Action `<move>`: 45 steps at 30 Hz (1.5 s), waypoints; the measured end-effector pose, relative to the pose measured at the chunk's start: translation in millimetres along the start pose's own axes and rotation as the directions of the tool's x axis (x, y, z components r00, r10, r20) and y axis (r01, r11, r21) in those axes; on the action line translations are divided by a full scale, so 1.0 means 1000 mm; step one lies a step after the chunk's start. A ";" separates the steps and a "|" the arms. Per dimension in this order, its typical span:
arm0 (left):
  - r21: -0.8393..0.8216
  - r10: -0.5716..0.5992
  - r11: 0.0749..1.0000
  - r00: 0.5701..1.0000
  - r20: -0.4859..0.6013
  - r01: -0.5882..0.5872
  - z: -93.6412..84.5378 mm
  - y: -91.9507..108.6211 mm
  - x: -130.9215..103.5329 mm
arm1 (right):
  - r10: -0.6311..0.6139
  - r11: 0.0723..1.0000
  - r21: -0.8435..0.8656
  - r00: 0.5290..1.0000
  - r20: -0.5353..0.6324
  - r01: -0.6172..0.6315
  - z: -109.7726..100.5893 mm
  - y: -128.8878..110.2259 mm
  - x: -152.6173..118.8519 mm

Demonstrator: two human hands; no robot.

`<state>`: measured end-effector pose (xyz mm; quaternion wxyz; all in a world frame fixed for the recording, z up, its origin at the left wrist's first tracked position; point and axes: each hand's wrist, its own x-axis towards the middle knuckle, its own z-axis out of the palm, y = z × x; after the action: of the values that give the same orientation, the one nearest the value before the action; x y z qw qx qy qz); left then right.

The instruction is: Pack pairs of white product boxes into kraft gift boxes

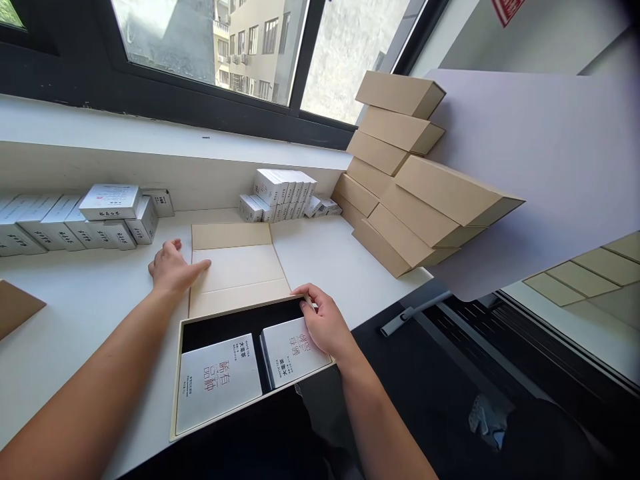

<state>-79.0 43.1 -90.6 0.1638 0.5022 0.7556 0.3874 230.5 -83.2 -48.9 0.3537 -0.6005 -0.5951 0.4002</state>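
A beige gift box (176,400) lies open at the table's front edge, its lid (240,267) folded back flat toward the window. Inside its black interior sit two white printed boxes, one on the left (220,380) and one on the right (295,352), side by side. My left hand (173,267) rests at the lid's left edge, fingers apart and holding nothing. My right hand (323,320) grips the gift box at its back right corner, thumb inside the rim and fingers over the edge.
Small white boxes (110,201) line the back left of the white table (90,300); more white boxes (285,193) stand at the back centre. Brown boxes (400,200) are stacked at the right, beside a pale panel (525,167). A brown corner (19,308) shows far left.
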 end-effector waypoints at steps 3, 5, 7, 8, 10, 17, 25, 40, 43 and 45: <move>-0.039 0.033 0.999 0.999 0.040 -0.032 0.004 0.002 0.004 | -0.006 1.000 0.018 1.000 -0.015 0.006 0.001 -0.001 -0.001; -0.205 0.017 0.979 0.999 0.032 -0.010 0.007 0.001 0.006 | -0.014 1.000 0.024 0.999 -0.028 0.015 0.002 -0.001 -0.002; -0.460 0.005 0.888 0.999 0.038 0.013 0.006 -0.001 0.008 | -0.021 0.999 0.040 0.999 -0.032 0.022 0.002 -0.001 -0.002; -0.593 0.006 0.805 0.999 0.044 0.021 0.005 -0.001 0.008 | -0.024 0.998 0.054 0.999 -0.031 0.025 0.002 -0.001 -0.002; -0.778 0.014 0.627 0.998 0.056 0.034 -0.002 0.002 0.008 | -0.032 0.996 0.087 0.999 -0.030 0.035 0.003 -0.001 -0.001; -0.880 0.280 0.416 0.889 0.363 0.229 -0.051 0.027 0.005 | 0.039 0.976 0.216 0.979 -0.198 0.005 0.017 0.004 0.006; -0.850 0.445 0.396 0.737 0.509 0.348 -0.052 -0.010 0.004 | 0.123 0.844 0.485 0.799 -0.589 0.228 0.031 0.025 0.004; -0.578 0.312 0.433 0.486 0.816 0.692 -0.027 0.001 -0.006 | -0.250 0.866 0.443 0.968 -0.022 0.234 0.027 0.032 -0.036; -0.583 0.305 0.405 0.496 0.813 0.705 -0.027 -0.001 -0.003 | -0.233 0.767 0.599 0.970 -0.072 0.228 0.030 0.030 -0.027; -0.581 0.314 0.409 0.489 0.814 0.704 -0.029 0.000 -0.002 | -0.191 0.737 0.650 0.980 -0.062 0.185 0.026 0.028 -0.022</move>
<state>-96.7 28.9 -72.6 0.7973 0.3386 0.3061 0.3950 219.9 -107.7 -84.2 0.5765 -0.3749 -0.4772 0.5472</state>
